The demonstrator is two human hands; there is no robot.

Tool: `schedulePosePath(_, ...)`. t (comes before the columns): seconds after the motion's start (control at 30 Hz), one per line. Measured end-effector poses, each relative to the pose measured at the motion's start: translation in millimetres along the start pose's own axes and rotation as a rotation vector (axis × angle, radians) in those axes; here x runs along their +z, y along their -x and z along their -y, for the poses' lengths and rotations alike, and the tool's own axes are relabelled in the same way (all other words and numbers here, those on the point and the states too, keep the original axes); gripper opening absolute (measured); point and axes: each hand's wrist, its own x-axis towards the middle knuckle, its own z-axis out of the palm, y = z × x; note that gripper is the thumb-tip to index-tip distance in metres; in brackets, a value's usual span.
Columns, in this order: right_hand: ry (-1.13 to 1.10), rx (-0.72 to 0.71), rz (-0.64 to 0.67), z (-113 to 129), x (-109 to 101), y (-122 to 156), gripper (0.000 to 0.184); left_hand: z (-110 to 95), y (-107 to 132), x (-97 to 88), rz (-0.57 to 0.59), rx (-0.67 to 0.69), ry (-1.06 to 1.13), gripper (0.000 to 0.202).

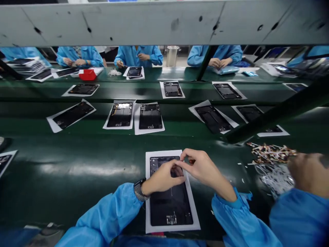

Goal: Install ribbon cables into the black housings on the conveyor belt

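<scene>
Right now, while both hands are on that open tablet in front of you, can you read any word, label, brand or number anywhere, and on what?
None can be read.
Open tablet on its white sheet under the left hand and right hand: markings too small and blurred.
Wristwatch: face unreadable.
Tablets on the belt further off: too blurred.
Red tray: no lettering visible.

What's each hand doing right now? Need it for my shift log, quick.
Left hand: fingers pinched together over the open black tablet chassis; what it holds cannot be told.
Right hand: pinching something tiny, unidentifiable.
</scene>
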Motion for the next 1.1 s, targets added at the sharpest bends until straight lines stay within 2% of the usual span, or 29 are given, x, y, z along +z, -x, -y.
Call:
schedulePosePath(0.13,-0.245,0.007,0.161,-4,19,-25,0.018,9,24,-13.3,-0.087,-0.096,-0.17,0.018)
schedulePosePath(0.2,-0.272,0.004,0.198,-9,30,-38,0.02,13,37,-20.5,-0.123,-0.13,-0.26,0.023)
schedulePosePath(0.27,-0.269,0.006,0.245,-15,40,-49,0.019,20,49,-26.4,-0.216,-0.115,-0.433,0.028)
schedulePosePath(0.33,-0.265,0.01,0.307,-21,49,-57,0.015,28,61,-30.5,-0.305,-0.036,-0.655,0.028)
schedulePosePath(0.4,-0.249,-0.002,0.363,-26,58,-63,0.013,36,73,-33.3,-0.333,0.074,-0.88,0.024)
schedulePosePath(0.5,-0.157,-0.041,0.401,-31,72,-71,0.012,42,86,-36.8,-0.307,0.21,-1.158,0.023)
schedulePosePath(0.57,-0.064,-0.059,0.43,-33,81,-77,0.011,43,90,-39.4,-0.275,0.276,-1.259,0.025)
schedulePosePath(0.67,0.05,-0.064,0.474,-31,93,-87,0.014,42,89,-42.4,-0.216,0.332,-1.32,0.026)
schedulePosePath(0.8,0.199,-0.061,0.454,-26,101,-96,0.016,45,80,-41.2,-0.177,0.357,-1.354,0.024)
schedulePosePath(0.97,0.38,-0.021,0.419,-21,104,-102,0.01,52,71,-36.4,-0.175,0.389,-1.295,0.023)
schedulePosePath(1.1,0.47,0.034,0.434,-23,103,-109,0.014,55,70,-37.1,-0.143,0.365,-1.235,0.024)
